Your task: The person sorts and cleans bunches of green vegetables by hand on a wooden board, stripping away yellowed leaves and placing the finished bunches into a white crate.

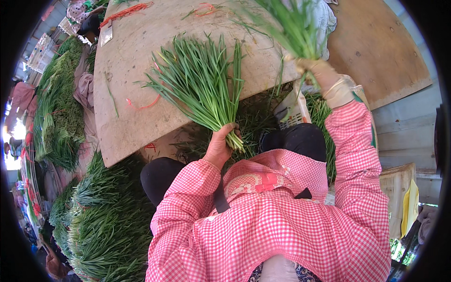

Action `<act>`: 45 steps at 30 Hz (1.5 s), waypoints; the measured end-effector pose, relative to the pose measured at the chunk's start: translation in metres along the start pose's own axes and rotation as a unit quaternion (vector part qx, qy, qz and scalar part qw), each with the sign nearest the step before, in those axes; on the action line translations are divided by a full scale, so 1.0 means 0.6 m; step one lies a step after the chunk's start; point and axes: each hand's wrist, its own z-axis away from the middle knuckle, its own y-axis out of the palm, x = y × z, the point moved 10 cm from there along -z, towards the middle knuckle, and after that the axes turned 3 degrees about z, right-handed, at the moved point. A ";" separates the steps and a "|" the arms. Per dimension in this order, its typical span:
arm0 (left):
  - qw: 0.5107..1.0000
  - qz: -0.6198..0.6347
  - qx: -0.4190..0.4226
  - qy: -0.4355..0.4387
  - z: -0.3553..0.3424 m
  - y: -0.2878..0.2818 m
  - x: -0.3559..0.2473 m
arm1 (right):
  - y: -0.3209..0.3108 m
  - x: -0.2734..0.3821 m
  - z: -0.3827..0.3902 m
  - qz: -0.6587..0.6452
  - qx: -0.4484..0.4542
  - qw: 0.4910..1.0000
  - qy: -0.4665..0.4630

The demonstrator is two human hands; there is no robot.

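My left hand (219, 146) is closed round the pale stem ends of a bunch of garlic chives (202, 80). Its green leaves fan out away from me over the near edge of a worn wooden board (127, 89). Raised at the upper right, my right hand (320, 73) grips the stems of a second chive bunch (298, 35), whose leaves point up and are smeared by motion. A pale band circles the right wrist. Loose chive leaves and thin red ties (143, 105) lie on the board.
Large heaps of chives (108, 225) stand on the floor at my left, with another stack (58, 103) farther off. A white crate (296, 113) sits below the board, near my right knee. More red ties (127, 11) lie at the far left. A brown panel (380, 51) is on the right.
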 end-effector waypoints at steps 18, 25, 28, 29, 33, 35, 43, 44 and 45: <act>0.994 0.020 0.103 -0.036 0.020 0.048 0.005 | 0.304 -0.137 0.070 0.481 0.175 0.858 0.046; 0.990 -0.087 0.068 0.090 0.014 0.032 -0.015 | 0.361 -0.099 0.102 0.628 0.080 0.756 -0.168; 0.999 0.018 0.033 -0.025 0.008 0.016 0.010 | 0.392 -0.098 0.126 0.651 0.060 0.726 -0.212; 0.996 0.053 0.019 -0.064 0.011 0.013 0.019 | 0.390 -0.095 0.128 0.635 0.057 0.741 -0.212; 0.996 0.082 0.030 -0.013 0.006 0.006 0.008 | 0.374 -0.105 0.133 0.549 0.073 0.813 -0.179; 0.997 0.076 -0.007 0.020 0.007 -0.002 -0.004 | 0.359 -0.118 0.144 0.482 0.126 0.857 -0.131; 0.994 0.084 -0.059 0.026 0.005 -0.013 0.000 | 0.301 -0.169 0.166 0.322 0.127 0.935 -0.076; 0.994 0.078 -0.068 0.035 0.006 -0.017 -0.002 | 0.294 -0.163 0.168 0.320 0.109 0.939 -0.072; 0.994 0.075 -0.071 0.032 0.005 -0.018 0.000 | 0.295 -0.166 0.169 0.307 0.125 0.940 -0.077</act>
